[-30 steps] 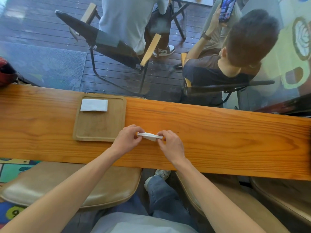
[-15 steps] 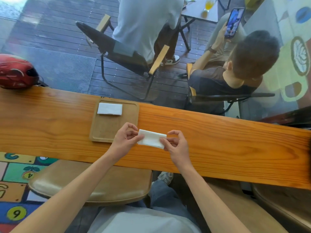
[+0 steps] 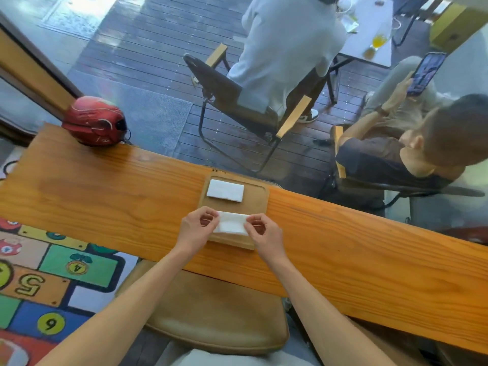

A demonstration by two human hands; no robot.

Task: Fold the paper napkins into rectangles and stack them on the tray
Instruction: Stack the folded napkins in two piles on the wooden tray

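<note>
Your left hand (image 3: 196, 228) and right hand (image 3: 260, 232) each pinch an end of the folded napkin (image 3: 231, 223), now carried over the tray (image 3: 257, 204) near edge instead of the bare surface (image 3: 105, 191); stacking comes next, onto the napkin lying beyond (image 3: 225, 190).

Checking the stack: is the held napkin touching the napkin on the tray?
Apart. The head view shows bare tray between the held napkin, pinched by the left hand and right hand, and the far napkin.
</note>
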